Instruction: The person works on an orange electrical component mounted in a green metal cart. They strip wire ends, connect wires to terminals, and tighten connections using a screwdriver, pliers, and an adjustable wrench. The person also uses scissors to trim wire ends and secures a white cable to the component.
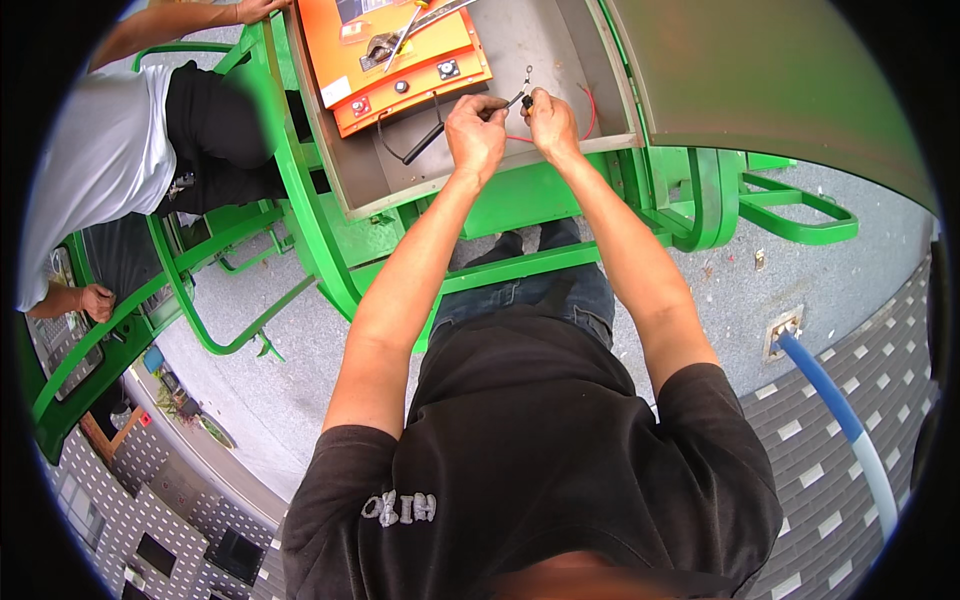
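Note:
My left hand (476, 132) is closed on a black cable (515, 100), pinching it between thumb and fingers over a grey metal tray. A metal ring terminal (528, 72) tips a thin end that sticks up past both hands. My right hand (550, 124), just to the right, pinches a small black piece (527, 102) beside the cable; its kind is too small to tell. A thicker black sleeved length (424, 144) lies left of my left hand. Thin red wire (591, 110) curves around my right hand. An orange box (400, 60) with terminals sits in the tray's left part.
An adjustable wrench (384, 46) and a screwdriver (405, 36) rest on the orange box. Green metal frame bars (300, 180) surround the metal tray (400, 195). A raised panel (790, 70) stands at right. Another person (110, 150) is at left, one hand on the frame.

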`<state>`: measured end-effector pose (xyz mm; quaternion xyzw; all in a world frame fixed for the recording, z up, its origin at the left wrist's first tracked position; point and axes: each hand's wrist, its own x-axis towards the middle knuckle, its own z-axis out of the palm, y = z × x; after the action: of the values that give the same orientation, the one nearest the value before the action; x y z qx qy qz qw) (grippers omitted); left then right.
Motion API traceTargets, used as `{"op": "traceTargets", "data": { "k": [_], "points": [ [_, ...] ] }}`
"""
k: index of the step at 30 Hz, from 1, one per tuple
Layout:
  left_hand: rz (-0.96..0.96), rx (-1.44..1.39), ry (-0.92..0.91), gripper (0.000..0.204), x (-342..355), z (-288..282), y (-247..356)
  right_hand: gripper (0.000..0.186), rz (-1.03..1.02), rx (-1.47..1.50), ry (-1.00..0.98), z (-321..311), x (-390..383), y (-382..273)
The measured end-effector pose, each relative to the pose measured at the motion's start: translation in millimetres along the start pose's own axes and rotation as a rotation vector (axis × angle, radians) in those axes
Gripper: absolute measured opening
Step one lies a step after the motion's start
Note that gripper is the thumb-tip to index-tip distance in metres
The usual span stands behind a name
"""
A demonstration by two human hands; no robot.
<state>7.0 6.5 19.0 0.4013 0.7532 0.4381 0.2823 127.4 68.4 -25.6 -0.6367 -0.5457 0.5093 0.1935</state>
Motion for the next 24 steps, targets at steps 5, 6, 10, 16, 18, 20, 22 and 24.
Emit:
{"op": "traceTargets", "data": {
  "k": [5,6,10,16,18,20,22,24],
  "points": [
    [0.0,-0.004,-0.002,0.013,0.3,-0.8,1.0,0.061,0.006,0.005,-0.006,-0.9,-0.6,-1.6],
    [0.002,-0.007,-0.001,0.013,0.5,-0.8,1.0,0.061,0.004,0.008,-0.006,-0.9,-0.5,-1.5],
    [-0.014,0.001,-0.008,0.013,0.9,-0.4,1.2,0.061,0.007,0.008,-0.008,-1.3,-0.8,-1.5],
    [-0.046,-0.003,-0.003,0.013,0.5,0.1,2.6,0.062,-0.002,0.016,-0.005,-1.9,-2.8,-1.9],
    [-0.038,-0.008,0.003,0.014,-0.1,-0.1,3.0,0.061,-0.001,0.017,-0.006,-1.2,-3.1,-0.4],
    [-0.04,-0.014,0.003,0.014,-0.2,-0.2,3.4,0.058,-0.024,0.043,0.011,0.0,-2.8,1.7],
    [-0.053,-0.019,-0.003,0.014,-0.2,-0.8,3.7,0.054,-0.072,0.091,0.046,1.8,-2.3,4.0],
    [-0.053,-0.006,-0.006,0.015,-0.5,-1.3,4.1,0.054,-0.077,0.091,0.048,3.3,-1.7,5.6]
  ]
}}
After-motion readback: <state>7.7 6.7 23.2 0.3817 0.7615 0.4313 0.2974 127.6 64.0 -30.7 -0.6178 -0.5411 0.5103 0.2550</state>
